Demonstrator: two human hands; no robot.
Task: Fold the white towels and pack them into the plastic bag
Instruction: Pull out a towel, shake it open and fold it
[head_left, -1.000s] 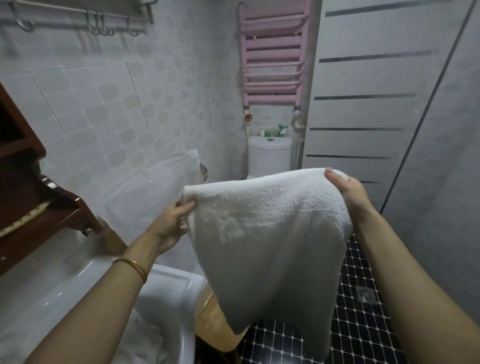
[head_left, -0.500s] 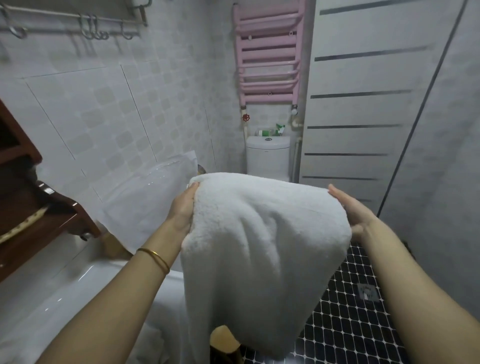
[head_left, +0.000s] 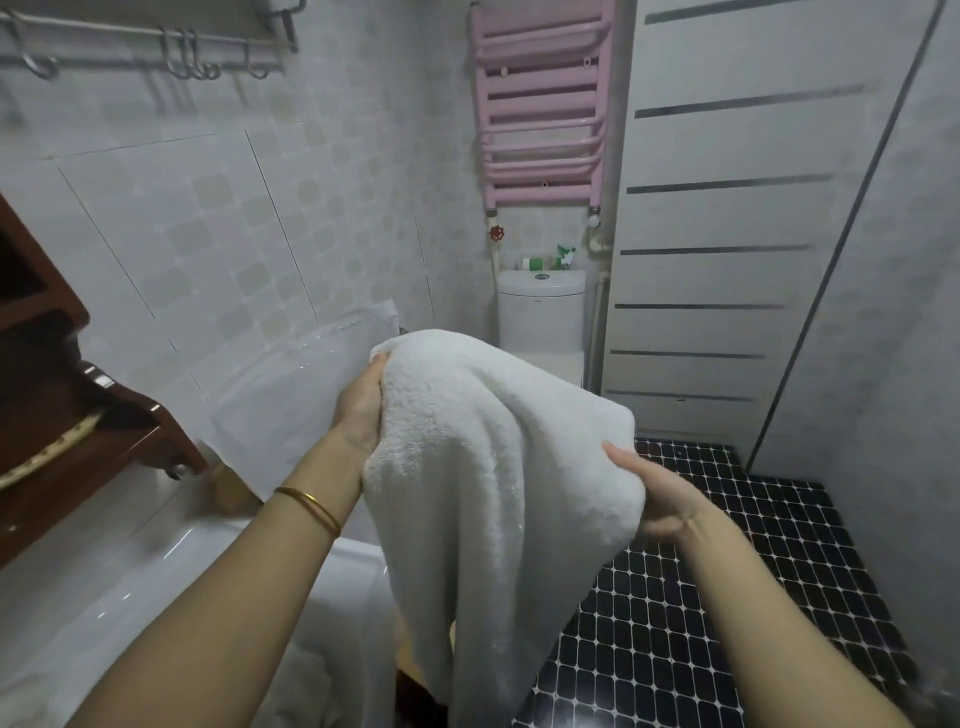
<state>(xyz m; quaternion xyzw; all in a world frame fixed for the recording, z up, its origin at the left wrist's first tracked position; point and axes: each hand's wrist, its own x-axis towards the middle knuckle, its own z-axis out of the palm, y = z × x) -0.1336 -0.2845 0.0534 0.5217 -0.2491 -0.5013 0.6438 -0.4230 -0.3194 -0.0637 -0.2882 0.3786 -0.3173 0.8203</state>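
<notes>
Your left hand (head_left: 361, 408) grips the white towel (head_left: 493, 467) at its top corner, and your right hand (head_left: 657, 496) pinches its right side. It hangs mid-air, with the plastic bag (head_left: 291, 384) behind it.

Two bare hands hold a white towel (head_left: 488, 467) up in a tiled bathroom: left hand (head_left: 358, 405) grips its top edge, right hand (head_left: 657, 493) pinches its lower side. A clear plastic bag (head_left: 291, 384) stands behind.

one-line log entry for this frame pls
phase: folding | left hand: grips towel top | right hand: grips towel side | towel: in air, hanging | plastic bag: against wall, towel not inside
</notes>
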